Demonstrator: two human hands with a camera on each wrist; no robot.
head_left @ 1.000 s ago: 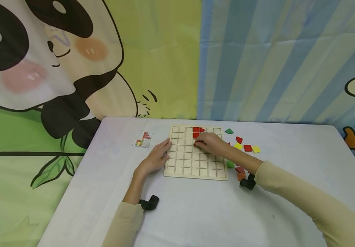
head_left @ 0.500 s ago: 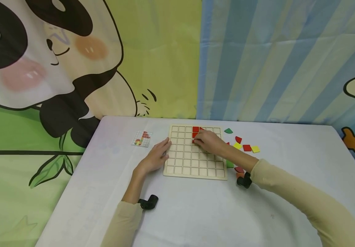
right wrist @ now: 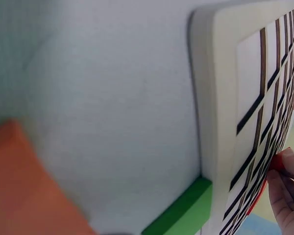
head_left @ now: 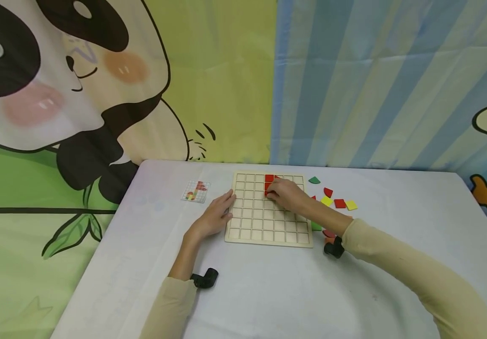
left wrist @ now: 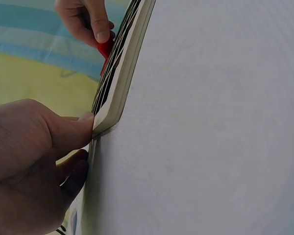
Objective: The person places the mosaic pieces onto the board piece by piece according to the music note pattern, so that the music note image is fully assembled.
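Right hand (head_left: 287,192) pinching red piece (right wrist: 276,163), thumb and fingertips nearly together, at near end of red squares (head_left: 269,178) on board (head_left: 245,223). Piece looks light, stiff, perhaps slick-faced; best nipped by thin edges. Left hand (head_left: 213,216) touching board's left edge, fingers relaxed; grid seems rigid, easily nudged. Loose pieces (head_left: 339,203) off right edge.

Left wrist view: board (left wrist: 123,73) cut off at top. Right wrist view: orange block (right wrist: 29,191) blurred.
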